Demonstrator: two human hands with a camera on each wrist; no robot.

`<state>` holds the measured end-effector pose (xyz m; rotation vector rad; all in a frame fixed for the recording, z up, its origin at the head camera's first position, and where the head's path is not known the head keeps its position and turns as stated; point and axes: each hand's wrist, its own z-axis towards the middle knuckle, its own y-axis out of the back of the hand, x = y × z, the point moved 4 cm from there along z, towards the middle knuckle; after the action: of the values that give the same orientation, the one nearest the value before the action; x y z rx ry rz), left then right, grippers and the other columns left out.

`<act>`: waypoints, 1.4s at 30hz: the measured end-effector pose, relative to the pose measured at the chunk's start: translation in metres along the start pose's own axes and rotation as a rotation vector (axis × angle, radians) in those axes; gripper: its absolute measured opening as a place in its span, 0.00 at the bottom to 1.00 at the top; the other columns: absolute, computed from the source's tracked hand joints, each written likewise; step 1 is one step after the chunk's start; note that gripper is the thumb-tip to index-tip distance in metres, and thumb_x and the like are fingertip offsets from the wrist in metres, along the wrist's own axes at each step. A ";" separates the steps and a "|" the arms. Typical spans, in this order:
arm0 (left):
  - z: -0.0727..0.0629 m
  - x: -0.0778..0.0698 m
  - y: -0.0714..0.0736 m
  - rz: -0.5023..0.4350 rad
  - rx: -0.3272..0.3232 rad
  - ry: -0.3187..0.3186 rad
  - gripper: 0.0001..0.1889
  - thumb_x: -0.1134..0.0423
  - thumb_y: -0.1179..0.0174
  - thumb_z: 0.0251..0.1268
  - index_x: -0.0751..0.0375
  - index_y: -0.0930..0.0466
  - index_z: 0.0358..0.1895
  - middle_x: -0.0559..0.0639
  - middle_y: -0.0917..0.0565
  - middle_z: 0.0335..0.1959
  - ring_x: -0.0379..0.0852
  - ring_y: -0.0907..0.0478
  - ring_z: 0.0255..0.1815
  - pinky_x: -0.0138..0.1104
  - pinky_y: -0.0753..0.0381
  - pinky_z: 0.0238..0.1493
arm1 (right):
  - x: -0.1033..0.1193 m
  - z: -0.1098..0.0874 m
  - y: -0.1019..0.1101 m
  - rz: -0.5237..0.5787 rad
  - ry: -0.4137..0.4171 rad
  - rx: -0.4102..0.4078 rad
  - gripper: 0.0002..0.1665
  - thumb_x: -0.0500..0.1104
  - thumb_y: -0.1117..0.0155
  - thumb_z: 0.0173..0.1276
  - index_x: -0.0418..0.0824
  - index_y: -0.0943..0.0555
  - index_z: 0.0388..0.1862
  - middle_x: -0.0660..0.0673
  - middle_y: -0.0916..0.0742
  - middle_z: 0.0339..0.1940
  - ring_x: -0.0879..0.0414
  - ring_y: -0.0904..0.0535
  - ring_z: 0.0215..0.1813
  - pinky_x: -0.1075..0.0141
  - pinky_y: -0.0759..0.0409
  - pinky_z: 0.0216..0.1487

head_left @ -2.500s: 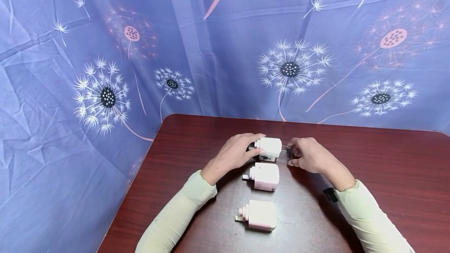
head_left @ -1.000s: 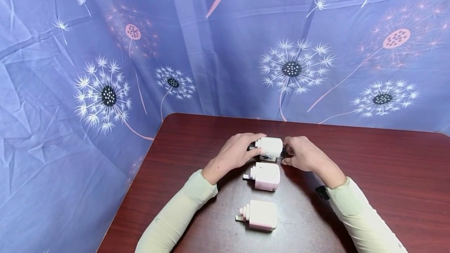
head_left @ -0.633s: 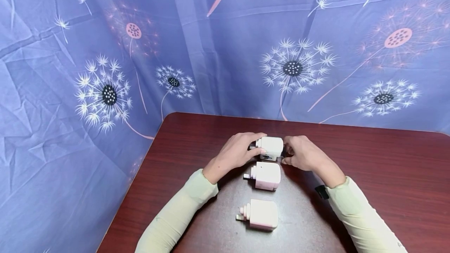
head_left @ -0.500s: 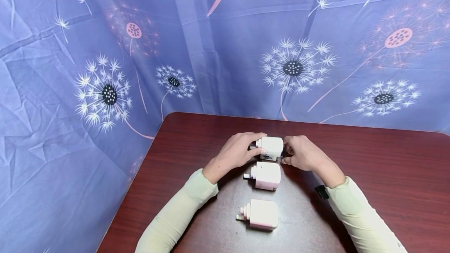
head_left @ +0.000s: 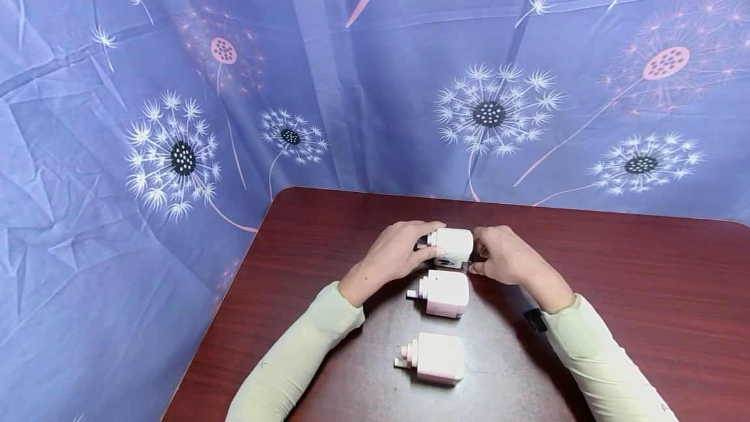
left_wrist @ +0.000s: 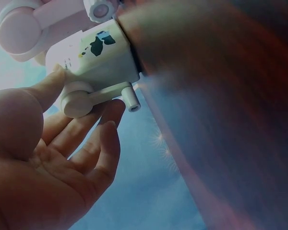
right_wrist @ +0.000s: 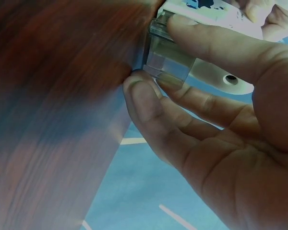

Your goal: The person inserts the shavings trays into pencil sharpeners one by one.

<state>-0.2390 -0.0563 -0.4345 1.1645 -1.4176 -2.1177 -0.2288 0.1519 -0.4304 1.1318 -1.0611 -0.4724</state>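
Observation:
At the far end of a row on the table, a white hand-crank pencil sharpener (head_left: 455,239) lies on its side, its crank (left_wrist: 110,93) pointing left. My left hand (head_left: 389,254) grips its crank end between thumb and fingers. A dark cow-like print marks the side turned to the left wrist camera. On the other end, my right hand (head_left: 505,256) pinches the clear plastic drawer (right_wrist: 170,57) with thumb and fingertips. The drawer sits at the sharpener's body; how deep it is in is partly hidden by the fingers.
Two more crank sharpeners lie nearer on the table (head_left: 615,279): a pale pink one (head_left: 446,293) just below the held one, and a whitish-pink one (head_left: 439,358) closer to the front. A blue dandelion-print curtain (head_left: 381,116) hangs behind and at the left.
My right hand has moved left with the drawer, closing the gap to the sharpener seen 2.5 s ago. Over the last second both hands have stayed almost still.

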 end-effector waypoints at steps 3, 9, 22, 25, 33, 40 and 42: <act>0.000 0.000 0.000 -0.001 0.001 0.001 0.29 0.50 0.32 0.75 0.53 0.23 0.75 0.45 0.16 0.67 0.42 0.17 0.64 0.36 0.18 0.63 | 0.000 0.000 0.000 0.001 -0.009 0.004 0.19 0.35 0.16 0.51 0.40 0.22 0.30 0.54 0.22 0.21 0.58 0.28 0.27 0.63 0.27 0.30; -0.001 0.000 -0.001 0.006 0.002 -0.002 0.29 0.49 0.33 0.75 0.52 0.23 0.75 0.45 0.16 0.67 0.41 0.17 0.64 0.36 0.18 0.63 | -0.001 0.002 -0.002 -0.001 -0.022 0.012 0.20 0.36 0.15 0.51 0.40 0.23 0.29 0.52 0.20 0.22 0.57 0.27 0.27 0.62 0.26 0.31; -0.001 -0.001 0.000 -0.004 -0.015 -0.024 0.28 0.50 0.33 0.76 0.55 0.22 0.74 0.47 0.15 0.66 0.43 0.16 0.63 0.36 0.18 0.62 | 0.000 0.005 -0.003 -0.007 -0.016 0.007 0.20 0.37 0.14 0.51 0.40 0.21 0.32 0.51 0.16 0.23 0.58 0.24 0.28 0.60 0.22 0.32; -0.001 -0.002 0.000 0.001 -0.010 -0.021 0.29 0.51 0.33 0.76 0.54 0.23 0.75 0.47 0.15 0.66 0.43 0.16 0.63 0.36 0.18 0.63 | 0.000 0.006 -0.004 -0.006 -0.013 0.007 0.20 0.37 0.14 0.50 0.39 0.20 0.33 0.51 0.16 0.24 0.57 0.24 0.28 0.60 0.22 0.33; -0.001 -0.001 0.000 0.011 -0.007 -0.016 0.28 0.51 0.33 0.76 0.53 0.23 0.75 0.48 0.15 0.66 0.43 0.17 0.64 0.37 0.19 0.64 | 0.000 0.009 -0.005 0.025 -0.033 0.012 0.19 0.36 0.15 0.50 0.40 0.20 0.33 0.52 0.16 0.24 0.57 0.23 0.28 0.60 0.21 0.33; -0.001 0.000 -0.001 0.008 -0.004 -0.012 0.29 0.50 0.33 0.76 0.53 0.23 0.75 0.48 0.15 0.66 0.43 0.17 0.64 0.36 0.19 0.64 | 0.000 0.011 -0.005 0.029 -0.040 0.018 0.20 0.37 0.14 0.49 0.41 0.20 0.32 0.52 0.17 0.23 0.56 0.23 0.29 0.59 0.21 0.34; -0.001 0.000 -0.001 0.008 0.000 -0.010 0.29 0.50 0.33 0.76 0.53 0.23 0.75 0.48 0.15 0.66 0.43 0.16 0.63 0.36 0.18 0.63 | 0.000 0.012 -0.004 0.033 -0.043 0.021 0.20 0.37 0.14 0.49 0.41 0.20 0.33 0.51 0.16 0.24 0.56 0.22 0.29 0.58 0.20 0.35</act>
<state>-0.2382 -0.0560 -0.4351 1.1477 -1.4238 -2.1206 -0.2384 0.1440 -0.4339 1.1256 -1.1225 -0.4620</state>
